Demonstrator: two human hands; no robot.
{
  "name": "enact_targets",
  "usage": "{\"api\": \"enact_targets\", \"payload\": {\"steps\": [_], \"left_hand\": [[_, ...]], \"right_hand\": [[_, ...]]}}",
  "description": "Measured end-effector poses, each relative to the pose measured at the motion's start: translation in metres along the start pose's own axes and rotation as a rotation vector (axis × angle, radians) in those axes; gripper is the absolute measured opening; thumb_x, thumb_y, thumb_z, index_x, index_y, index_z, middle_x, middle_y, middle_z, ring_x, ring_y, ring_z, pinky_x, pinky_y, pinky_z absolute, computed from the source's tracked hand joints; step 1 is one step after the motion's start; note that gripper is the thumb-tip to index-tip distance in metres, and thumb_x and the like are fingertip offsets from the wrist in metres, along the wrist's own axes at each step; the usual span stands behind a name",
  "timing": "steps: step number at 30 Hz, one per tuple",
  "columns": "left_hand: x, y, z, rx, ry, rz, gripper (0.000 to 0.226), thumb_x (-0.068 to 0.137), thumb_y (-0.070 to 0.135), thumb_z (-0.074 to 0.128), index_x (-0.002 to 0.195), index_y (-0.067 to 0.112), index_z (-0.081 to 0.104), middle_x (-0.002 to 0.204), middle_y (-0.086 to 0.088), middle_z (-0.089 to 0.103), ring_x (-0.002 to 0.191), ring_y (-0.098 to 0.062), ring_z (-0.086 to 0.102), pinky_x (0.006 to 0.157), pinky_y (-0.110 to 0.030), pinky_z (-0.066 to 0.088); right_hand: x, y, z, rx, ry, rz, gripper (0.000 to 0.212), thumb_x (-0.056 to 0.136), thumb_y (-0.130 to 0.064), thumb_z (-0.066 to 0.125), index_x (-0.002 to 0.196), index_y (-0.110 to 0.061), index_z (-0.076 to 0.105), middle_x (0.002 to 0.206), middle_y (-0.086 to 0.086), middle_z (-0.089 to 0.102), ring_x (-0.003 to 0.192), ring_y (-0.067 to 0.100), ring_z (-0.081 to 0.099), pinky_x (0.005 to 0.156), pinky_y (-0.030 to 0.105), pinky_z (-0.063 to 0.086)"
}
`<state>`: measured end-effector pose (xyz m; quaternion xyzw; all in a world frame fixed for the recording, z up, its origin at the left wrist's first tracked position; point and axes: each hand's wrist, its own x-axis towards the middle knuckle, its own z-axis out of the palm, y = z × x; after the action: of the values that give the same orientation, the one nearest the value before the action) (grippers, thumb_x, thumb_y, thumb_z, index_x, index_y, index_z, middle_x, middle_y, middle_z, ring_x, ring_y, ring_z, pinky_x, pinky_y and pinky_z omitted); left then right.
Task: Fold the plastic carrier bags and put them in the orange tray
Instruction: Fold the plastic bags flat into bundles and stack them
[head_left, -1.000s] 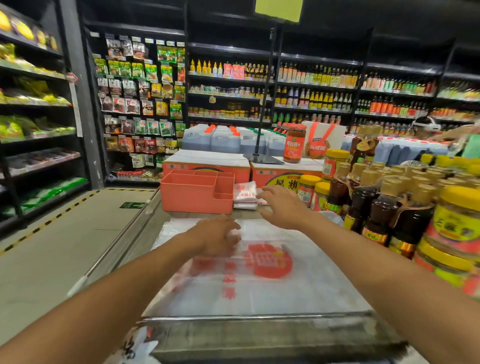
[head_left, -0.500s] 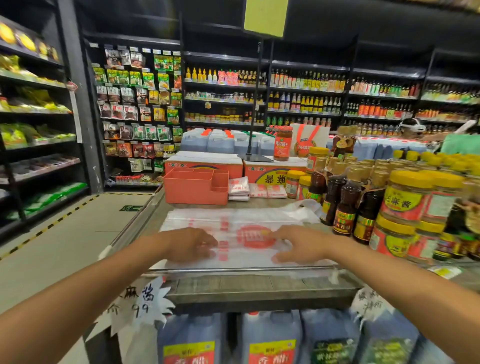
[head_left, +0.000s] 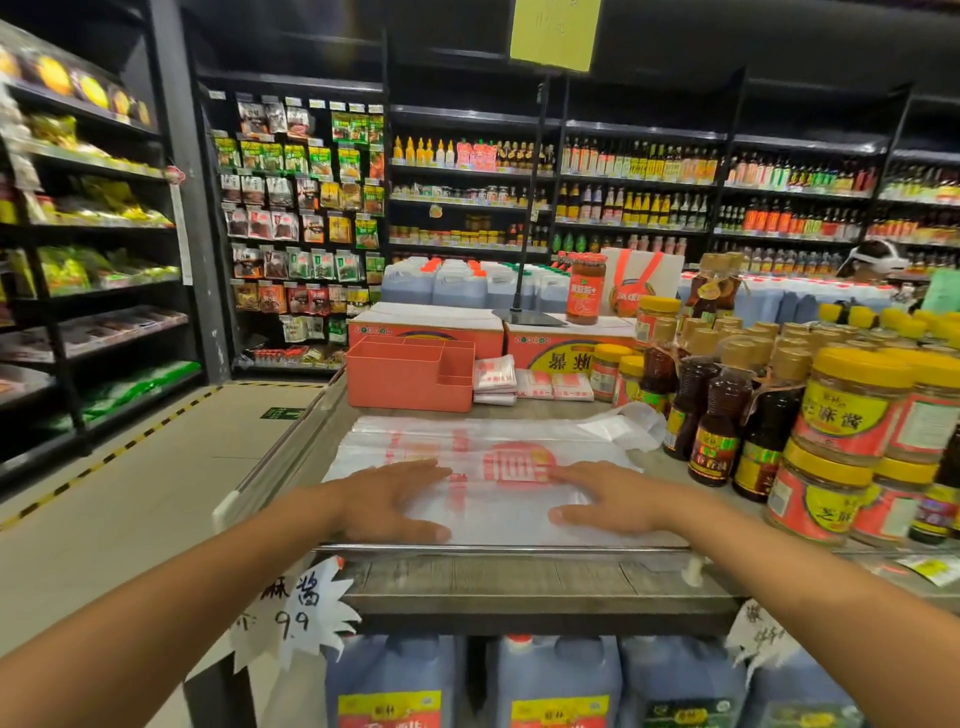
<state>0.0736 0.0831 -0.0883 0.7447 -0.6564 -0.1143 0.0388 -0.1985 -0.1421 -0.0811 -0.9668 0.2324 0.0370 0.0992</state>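
Now, left hand (head_left: 387, 499), right hand (head_left: 613, 499) flat on one bag (head_left: 498, 447), one orange tray (head_left: 405, 382).

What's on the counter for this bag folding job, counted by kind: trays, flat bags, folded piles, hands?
Orange tray: 1
Flat bag: 1
Folded bag piles: 3
Hands: 2, left hand, right hand
Total: 7

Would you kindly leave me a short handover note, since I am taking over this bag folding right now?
Hands: left hand and right hand both press flat on the plastic carrier bag spread at the near edge of the counter.
Behind it stands the orange tray; its inside is hidden.
Done: several folded bags lie right of the tray, outside it.
Left: fold this bag, then put all in the tray.
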Motion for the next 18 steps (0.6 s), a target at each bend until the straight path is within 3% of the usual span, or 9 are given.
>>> {"api": "enact_targets", "payload": {"steps": [3, 7, 10, 13, 18], "left_hand": [[0.004, -0.006, 0.005, -0.081, 0.186, 0.066, 0.079, 0.084, 0.084, 0.05, 0.153, 0.049, 0.033, 0.165, 0.018, 0.025, 0.151, -0.008, 0.026, 0.125, -0.034, 0.02], [0.006, -0.005, 0.003, -0.088, 0.278, 0.06, 0.07, 0.086, 0.084, 0.041, 0.137, 0.038, 0.058, 0.146, 0.017, 0.05, 0.129, -0.003, 0.049, 0.111, -0.031, 0.041], [0.002, 0.0, -0.003, -0.054, 0.284, 0.072, 0.061, 0.094, 0.074, 0.035, 0.132, 0.036, 0.064, 0.134, 0.015, 0.062, 0.117, -0.005, 0.057, 0.103, -0.034, 0.047], [-0.003, 0.001, -0.012, -0.022, 0.273, 0.059, 0.052, 0.091, 0.056, 0.042, 0.131, 0.032, 0.066, 0.13, 0.015, 0.065, 0.115, -0.005, 0.06, 0.101, -0.033, 0.049], [-0.008, -0.018, -0.033, -0.082, 0.302, 0.013, 0.025, 0.09, 0.027, 0.052, 0.101, 0.021, 0.074, 0.096, 0.007, 0.073, 0.084, -0.012, 0.067, 0.079, -0.038, 0.056]], "right_hand": [[-0.004, -0.005, -0.002, 0.059, 0.065, -0.051, 0.09, 0.084, -0.081, 0.049, 0.159, -0.037, 0.026, 0.163, -0.013, 0.03, 0.147, 0.011, 0.032, 0.121, 0.033, 0.027], [-0.011, -0.014, -0.002, -0.051, 0.088, -0.1, 0.088, 0.078, -0.085, 0.057, 0.154, -0.046, 0.033, 0.158, -0.02, 0.03, 0.144, 0.006, 0.028, 0.119, 0.035, 0.028], [-0.009, -0.016, -0.006, -0.076, 0.13, -0.146, 0.063, 0.09, -0.063, 0.062, 0.147, -0.041, 0.048, 0.144, -0.018, 0.045, 0.13, 0.004, 0.044, 0.109, 0.028, 0.039], [-0.008, -0.014, -0.02, -0.029, 0.134, -0.118, 0.037, 0.095, -0.034, 0.058, 0.131, -0.037, 0.063, 0.122, -0.015, 0.065, 0.106, 0.003, 0.059, 0.095, 0.031, 0.05], [-0.009, -0.003, -0.047, 0.063, 0.148, -0.056, 0.023, 0.095, -0.021, 0.057, 0.086, -0.041, 0.064, 0.085, -0.015, 0.067, 0.078, 0.002, 0.059, 0.072, 0.027, 0.044]]}}
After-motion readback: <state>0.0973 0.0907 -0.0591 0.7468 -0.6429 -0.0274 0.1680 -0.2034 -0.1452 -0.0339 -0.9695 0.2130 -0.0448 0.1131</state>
